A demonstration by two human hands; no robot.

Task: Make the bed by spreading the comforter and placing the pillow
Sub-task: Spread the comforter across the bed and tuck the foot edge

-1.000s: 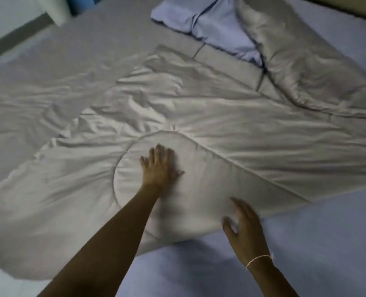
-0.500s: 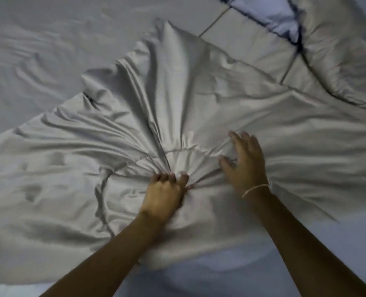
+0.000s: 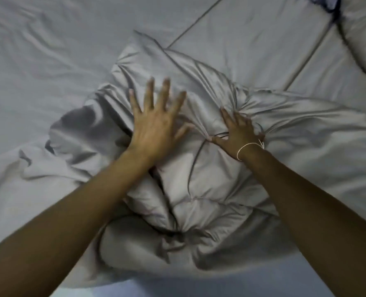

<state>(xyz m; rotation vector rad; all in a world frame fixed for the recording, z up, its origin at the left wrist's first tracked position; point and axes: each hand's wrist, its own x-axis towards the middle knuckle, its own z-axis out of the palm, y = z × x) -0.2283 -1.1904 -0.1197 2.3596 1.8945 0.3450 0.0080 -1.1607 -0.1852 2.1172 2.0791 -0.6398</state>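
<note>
Since half a second ago: bunched higher into a puffy heap at centre, grey comforter (image 3: 209,174); unclenched, left hand (image 3: 156,129), fingers splayed wide above folds. Right hand (image 3: 238,133) with wrist string (image 3: 245,146), gripping a fabric pinch. Pale sheet (image 3: 177,291) below

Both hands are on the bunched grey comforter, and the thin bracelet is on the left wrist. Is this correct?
Not quite. In the head view the thin bracelet is on the right wrist, not the left. The rest stands: the left hand and the right hand are both on the bunched grey comforter.
</note>
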